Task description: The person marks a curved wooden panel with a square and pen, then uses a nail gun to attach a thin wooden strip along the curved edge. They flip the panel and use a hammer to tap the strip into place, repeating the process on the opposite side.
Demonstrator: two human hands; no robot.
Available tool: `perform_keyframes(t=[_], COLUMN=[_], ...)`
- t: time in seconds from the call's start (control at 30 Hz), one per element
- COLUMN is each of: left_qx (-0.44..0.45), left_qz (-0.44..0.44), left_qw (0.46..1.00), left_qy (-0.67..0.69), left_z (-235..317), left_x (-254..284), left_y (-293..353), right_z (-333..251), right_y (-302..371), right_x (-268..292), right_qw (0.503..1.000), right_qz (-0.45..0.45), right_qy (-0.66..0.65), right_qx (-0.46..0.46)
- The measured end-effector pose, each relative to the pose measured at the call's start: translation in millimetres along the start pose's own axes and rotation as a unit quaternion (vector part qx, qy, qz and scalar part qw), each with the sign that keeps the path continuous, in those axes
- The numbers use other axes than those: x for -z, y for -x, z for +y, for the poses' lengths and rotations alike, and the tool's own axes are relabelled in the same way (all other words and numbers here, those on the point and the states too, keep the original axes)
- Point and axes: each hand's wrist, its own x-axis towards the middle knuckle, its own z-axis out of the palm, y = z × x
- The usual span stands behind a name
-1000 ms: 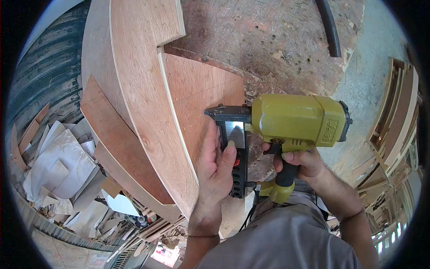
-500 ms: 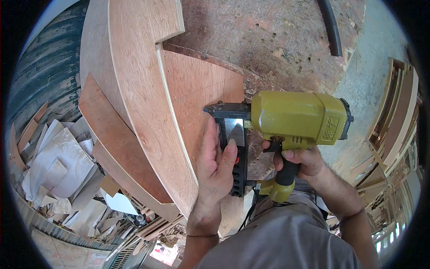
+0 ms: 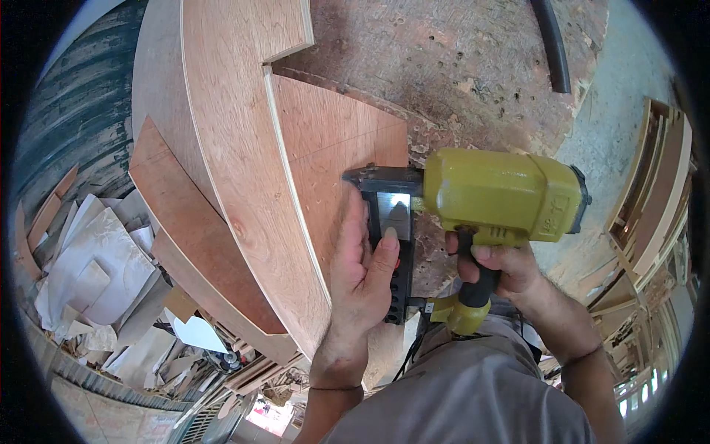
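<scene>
My right hand [image 3: 503,270] is wrapped round the black grip of an olive-green nail gun [image 3: 503,194], with its fingers by the trigger. The gun lies sideways, and its black nose points left at a reddish plywood piece [image 3: 318,140]. My left hand [image 3: 361,274] is at the gun's black magazine, the thumb pressed on its near face and the fingers stretched along its left side, partly hidden. A long curved plywood panel [image 3: 237,163] with a notch in its edge lies to the left, and its pale edge meets the reddish piece.
Beneath lies a worn, pitted worktop [image 3: 444,59]. A black hose [image 3: 551,48] rests at its far right. On the left are a curved plywood offcut [image 3: 200,229] and a heap of scrap sheets [image 3: 100,270]. Curved wooden frames [image 3: 658,185] stand at the right.
The nail gun and both hands have shifted slightly to the right. The notched panel and the reddish plywood piece have shifted right by about as much. My hold looks the same.
</scene>
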Motion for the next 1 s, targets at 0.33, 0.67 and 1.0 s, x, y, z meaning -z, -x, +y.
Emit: perform_keyframes(t=[0.33, 0.67, 1.0], left_qx=[-0.037, -0.066, -0.063], left_qz=[-0.028, -0.020, -0.012], left_qw=[0.998, 0.997, 0.997], left_qy=[-0.035, -0.039, -0.032], left_z=[-7.5, -19.5, -22.7], left_x=[1.2, -1.0, 2.7], left_y=[8.1, 13.3, 11.3], right_z=[7.4, 10.7, 12.6], right_y=[13.0, 17.0, 14.0], right_x=[2.5, 2.7, 1.5], right_qw=[1.000, 1.000, 1.000], right_qz=[-0.002, 0.003, -0.008], right_qy=[0.004, 0.003, 0.018], right_qx=[-0.024, -0.019, -0.015])
